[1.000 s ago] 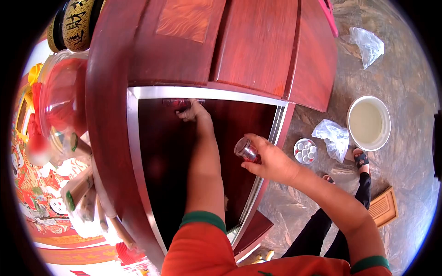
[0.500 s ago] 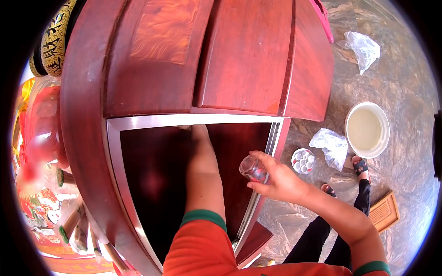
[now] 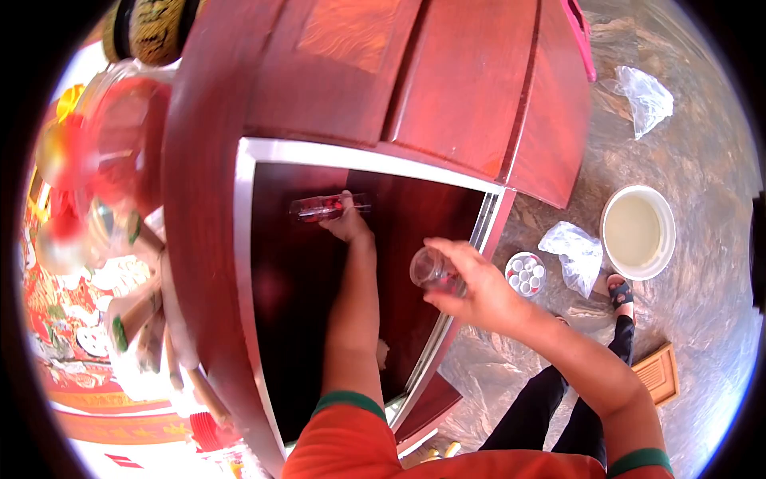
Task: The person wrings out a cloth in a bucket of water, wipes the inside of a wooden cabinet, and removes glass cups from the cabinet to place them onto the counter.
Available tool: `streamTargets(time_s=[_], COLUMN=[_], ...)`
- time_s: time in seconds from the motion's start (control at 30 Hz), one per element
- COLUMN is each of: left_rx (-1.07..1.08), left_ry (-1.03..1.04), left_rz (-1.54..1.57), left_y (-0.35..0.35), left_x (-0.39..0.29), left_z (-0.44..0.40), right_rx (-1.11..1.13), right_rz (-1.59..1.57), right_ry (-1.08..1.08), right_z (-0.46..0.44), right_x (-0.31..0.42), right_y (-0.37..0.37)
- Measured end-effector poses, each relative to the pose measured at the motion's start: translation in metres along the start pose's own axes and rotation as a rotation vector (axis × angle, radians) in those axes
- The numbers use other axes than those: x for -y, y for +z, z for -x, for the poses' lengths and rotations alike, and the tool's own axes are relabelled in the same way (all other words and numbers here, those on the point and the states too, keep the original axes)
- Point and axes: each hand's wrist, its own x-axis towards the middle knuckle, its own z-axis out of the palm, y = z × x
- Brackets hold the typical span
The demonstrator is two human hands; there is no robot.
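My left hand (image 3: pixel 349 222) reaches inside a dark red wooden cabinet (image 3: pixel 411 239). Its fingers are closed round a long clear tumbler (image 3: pixel 319 208) with red on it, held sideways; it may be more than one tumbler end to end. Just outside the opening, at its right side, my right hand (image 3: pixel 483 291) grips a short clear glass (image 3: pixel 433 269), tilted with its round end facing left. A small pale patch (image 3: pixel 383 354) shows beside my left forearm.
A silver metal frame (image 3: pixel 375 164) edges the opening. On the stone floor stand a white bucket of cloudy liquid (image 3: pixel 634 231), a container of small white cups (image 3: pixel 525 274), plastic bags (image 3: pixel 576 254) and a wooden panel (image 3: pixel 657 375). Red-and-gold decorations (image 3: pixel 72 351) fill the left.
My left hand, hidden behind the upper frame before, now shows with the clear tumbler in it. My right hand still holds its glass. The view has shifted, moving the cabinet rightward.
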Motion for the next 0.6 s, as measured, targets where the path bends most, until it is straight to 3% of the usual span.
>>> streamTargets(time_s=[0.13,0.2,0.3,0.37,0.5,0.57,0.6], left_rx=[0.136,0.276,0.432,0.496,0.654,0.583,0.592], left_ry=[-0.100,-0.373,-0.271,0.091,-0.114,-0.221,-0.211], left_rz=[-0.088,0.308,0.196,-0.418,-0.377,-0.093,-0.091], left_y=[-0.022,-0.069,-0.065,-0.056,-0.077,-0.072,-0.075], left_x=[-0.038,0.029,-0.048,-0.092,-0.092,-0.085,-0.084], left_z=[0.044,0.033,0.078,0.104,0.126,0.131,0.133], right_rx=[0.048,0.044,0.057,0.100,0.129,0.139,0.146], right_rz=[-0.067,-0.024,0.025,0.112,0.212,0.243,0.260], right_ry=[0.013,-0.063,-0.108,-0.172,-0.330,-0.356,-0.350], right_z=[-0.022,-0.037,-0.058,-0.072,-0.090,-0.092,-0.092], right_x=[0.011,0.012,0.021,0.023,0.021,0.022,0.023], right_y=[0.012,0.022,0.041,0.057,0.090,0.097,0.100])
